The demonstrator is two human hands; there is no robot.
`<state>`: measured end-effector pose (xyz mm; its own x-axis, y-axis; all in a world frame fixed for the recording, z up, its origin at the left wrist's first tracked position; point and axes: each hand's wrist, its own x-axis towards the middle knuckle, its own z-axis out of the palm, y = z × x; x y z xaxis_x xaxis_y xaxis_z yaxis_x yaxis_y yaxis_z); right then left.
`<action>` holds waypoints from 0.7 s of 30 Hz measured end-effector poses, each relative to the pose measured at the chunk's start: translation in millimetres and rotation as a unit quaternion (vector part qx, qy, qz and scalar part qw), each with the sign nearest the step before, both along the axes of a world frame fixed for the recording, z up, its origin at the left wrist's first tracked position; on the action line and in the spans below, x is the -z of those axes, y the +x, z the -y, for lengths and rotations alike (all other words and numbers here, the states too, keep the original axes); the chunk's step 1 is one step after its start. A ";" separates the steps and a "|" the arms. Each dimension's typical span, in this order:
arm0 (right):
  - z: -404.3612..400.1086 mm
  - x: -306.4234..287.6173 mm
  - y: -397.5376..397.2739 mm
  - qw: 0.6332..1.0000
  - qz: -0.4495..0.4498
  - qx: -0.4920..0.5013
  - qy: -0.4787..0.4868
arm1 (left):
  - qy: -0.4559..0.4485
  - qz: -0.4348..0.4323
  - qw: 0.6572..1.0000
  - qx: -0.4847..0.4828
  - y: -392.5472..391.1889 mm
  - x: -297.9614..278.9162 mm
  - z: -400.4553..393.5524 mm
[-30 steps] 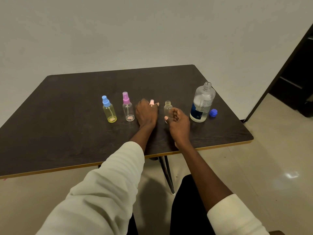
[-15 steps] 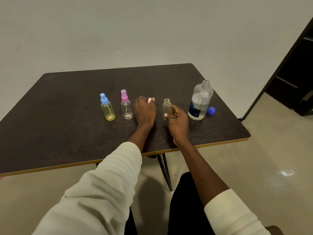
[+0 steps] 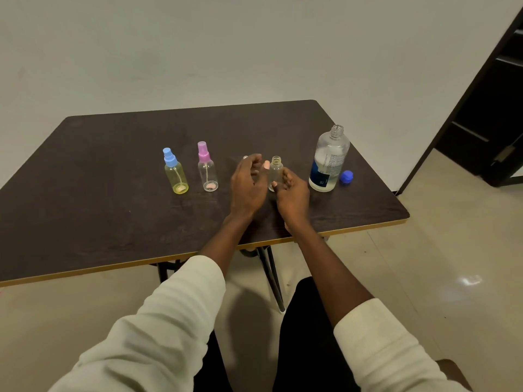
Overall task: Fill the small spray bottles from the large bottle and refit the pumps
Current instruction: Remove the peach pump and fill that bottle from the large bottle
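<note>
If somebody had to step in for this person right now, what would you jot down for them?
Left hand: fingers curled round a peach pump, lifted beside the open bottle.
Right hand: fingers grip the small open bottle near its base, standing on the table.
Large bottle stands uncapped at right, its blue cap beside it.
Done: yellow bottle and pink-topped bottle have pumps on.
Left: refit the peach pump; whether the open bottle is filled is unclear.
</note>
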<state>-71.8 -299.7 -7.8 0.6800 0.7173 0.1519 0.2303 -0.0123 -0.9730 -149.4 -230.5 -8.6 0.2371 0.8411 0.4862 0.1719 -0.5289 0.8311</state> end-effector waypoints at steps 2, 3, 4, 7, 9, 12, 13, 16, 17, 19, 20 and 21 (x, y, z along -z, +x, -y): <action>1.1 1.1 -0.4 1.000 -0.002 -0.011 0.003 | -0.036 -0.012 0.998 0.042 -0.4 1.5 3.9; 2.2 0.6 -1.3 1.000 -0.009 -0.010 0.002 | -0.047 -0.019 0.997 0.056 -0.3 2.6 5.4; 2.2 0.3 -1.5 1.000 -0.024 -0.004 0.003 | -0.053 -0.023 0.996 0.065 -0.1 3.4 6.4; 7.6 -2.7 -1.0 0.997 -0.053 0.049 -0.013 | -0.054 -0.036 0.995 0.077 -0.5 3.4 10.2; 16.2 -4.4 -0.7 0.997 -0.020 0.076 0.000 | -0.059 -0.047 0.994 0.082 0.2 2.3 11.8; 31.0 -6.6 2.4 0.990 0.075 0.116 0.033 | -0.073 -0.056 0.992 0.087 3.7 -0.8 16.2; 33.9 -6.8 5.8 0.984 0.111 0.132 0.049 | -0.071 -0.055 0.992 0.087 5.2 -2.0 17.8; 37.5 -11.6 19.7 0.962 0.178 0.188 0.090 | -0.073 -0.056 0.991 0.092 8.9 -3.9 20.5; 38.0 -14.7 25.1 0.956 0.185 0.207 0.091 | -0.081 -0.059 0.991 0.092 10.3 -4.6 21.2; 37.5 -21.8 36.1 0.946 0.194 0.246 0.080 | -0.090 -0.060 0.991 0.080 13.2 -4.8 21.3; 36.7 -24.1 41.7 0.941 0.202 0.262 0.069 | -0.094 -0.056 0.991 0.071 14.4 -4.6 21.9; 34.7 -25.3 47.0 0.939 0.206 0.270 0.054 | -0.097 -0.052 0.992 0.065 15.6 -4.3 23.2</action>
<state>-24.8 -334.4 17.5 0.8073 0.2496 0.5348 0.5768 -0.1414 -0.8046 -133.9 -253.6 -4.3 0.3897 0.8758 0.2849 0.2030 -0.3835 0.9010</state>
